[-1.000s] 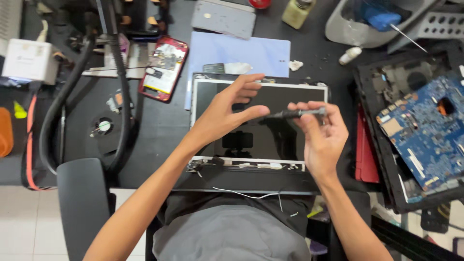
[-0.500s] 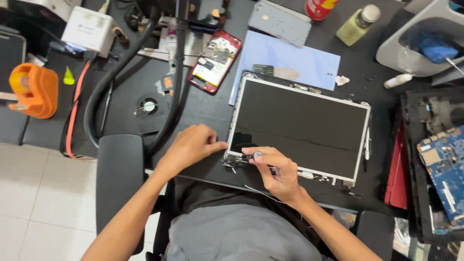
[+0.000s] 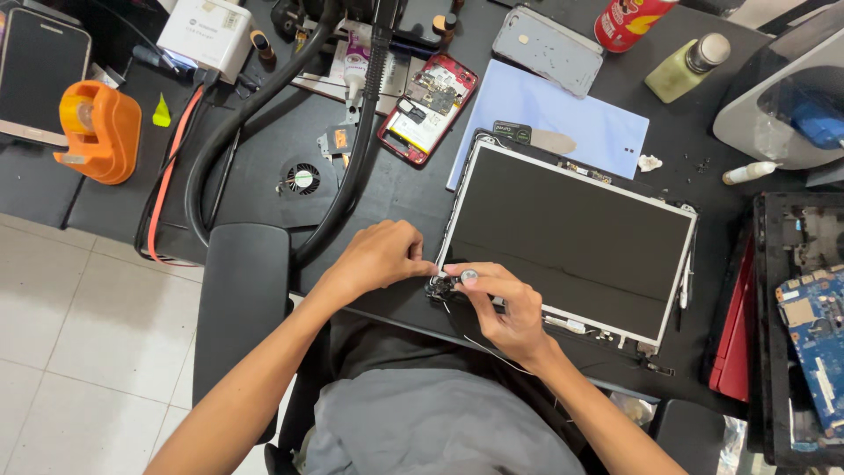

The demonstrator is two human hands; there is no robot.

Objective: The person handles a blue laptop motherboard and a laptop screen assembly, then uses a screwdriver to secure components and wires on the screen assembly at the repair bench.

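Right hand [image 3: 510,308] pinches a small screwdriver [image 3: 463,278] at the laptop screen panel [image 3: 567,237] corner hinge; left hand [image 3: 382,255], closed, steadies beside it (thin, brittle glass; hold by the frame).

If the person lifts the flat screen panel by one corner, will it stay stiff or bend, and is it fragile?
The screen panel looks wide and very thin, so it would probably flex a little if lifted by one corner. Its dark glossy face suggests glass, likely fragile. The left hand and right hand work at its lower left corner, where thin wires may snag.
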